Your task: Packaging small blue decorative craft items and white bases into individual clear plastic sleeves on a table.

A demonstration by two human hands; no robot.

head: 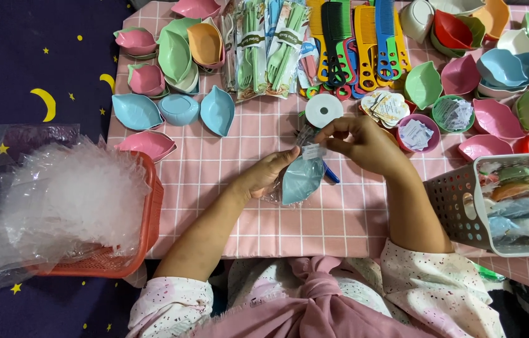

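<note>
Both hands (pixel 314 159) pinch the bagged blue dish (pixel 302 178) between them.

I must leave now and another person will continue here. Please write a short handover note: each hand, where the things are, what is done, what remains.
Left hand: holds a blue leaf-shaped dish in a clear bag.
Right hand: pinches the bag's top, near the white tape roll.
Done: bagged dishes lie in the white basket.
Left: many loose dishes on the pink cloth; empty bags in the orange basket.
</note>
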